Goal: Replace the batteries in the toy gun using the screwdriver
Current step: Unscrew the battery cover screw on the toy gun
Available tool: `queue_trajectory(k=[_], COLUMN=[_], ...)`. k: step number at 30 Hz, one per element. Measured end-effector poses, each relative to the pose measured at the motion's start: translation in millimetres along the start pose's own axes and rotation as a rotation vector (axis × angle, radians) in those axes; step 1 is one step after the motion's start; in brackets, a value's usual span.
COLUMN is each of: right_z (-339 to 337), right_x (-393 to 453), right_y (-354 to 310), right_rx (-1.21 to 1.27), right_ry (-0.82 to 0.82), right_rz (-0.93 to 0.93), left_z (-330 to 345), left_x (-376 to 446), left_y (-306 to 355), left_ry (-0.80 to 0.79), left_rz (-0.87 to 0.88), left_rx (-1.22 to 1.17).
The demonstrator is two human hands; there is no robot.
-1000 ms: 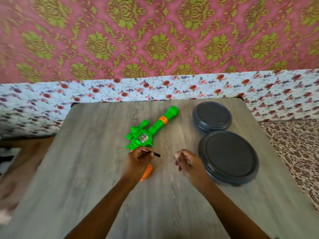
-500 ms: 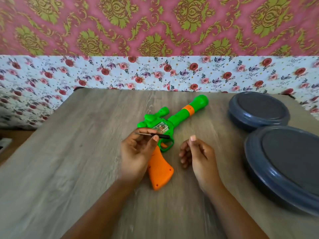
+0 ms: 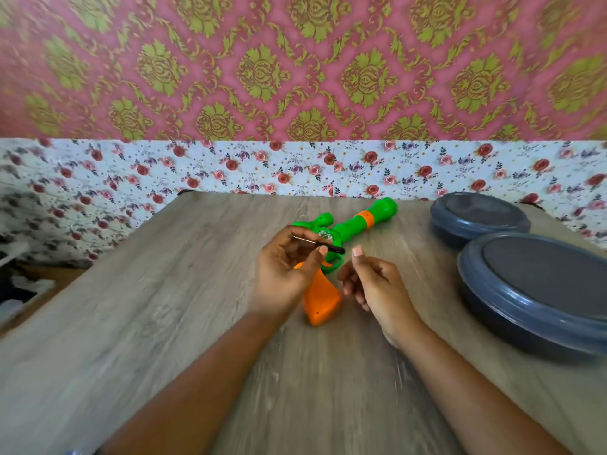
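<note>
Bare counter [image 3: 164, 307] lies open to the left and front of the toy gun [image 3: 358, 221]. Two lidded containers [image 3: 538, 290] block the right side, near the right hand [image 3: 371, 284].

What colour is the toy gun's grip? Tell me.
Orange, on the toy gun; its grip shows in the head view, beside the left hand.
</note>
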State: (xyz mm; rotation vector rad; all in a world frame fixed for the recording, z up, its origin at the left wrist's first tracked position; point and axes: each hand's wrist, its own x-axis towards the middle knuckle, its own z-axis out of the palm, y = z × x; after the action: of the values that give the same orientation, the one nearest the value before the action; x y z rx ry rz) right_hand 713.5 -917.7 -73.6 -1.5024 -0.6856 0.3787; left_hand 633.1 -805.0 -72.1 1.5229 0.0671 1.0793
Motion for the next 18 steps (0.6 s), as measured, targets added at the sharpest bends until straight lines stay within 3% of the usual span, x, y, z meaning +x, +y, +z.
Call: queue_trajectory(k=[7,14,18], right_z=[7,-4,-21], right_x=[-11,-7,6], right_y=[-1,-6,-5], right_rx=[0.087,0.39,0.484], right_ry=[0.036,-0.021,0.067], right_rz=[0.113,0.296,0.377], left_z=[11,8,3], left_x=[-11,-12,-4], left_y=[1,-10,-8], left_ry=[-0.088,-0.149,-0.194], left_rz=[0.061,0.15,0.269], left_rx=[0.182,0.36,0.548])
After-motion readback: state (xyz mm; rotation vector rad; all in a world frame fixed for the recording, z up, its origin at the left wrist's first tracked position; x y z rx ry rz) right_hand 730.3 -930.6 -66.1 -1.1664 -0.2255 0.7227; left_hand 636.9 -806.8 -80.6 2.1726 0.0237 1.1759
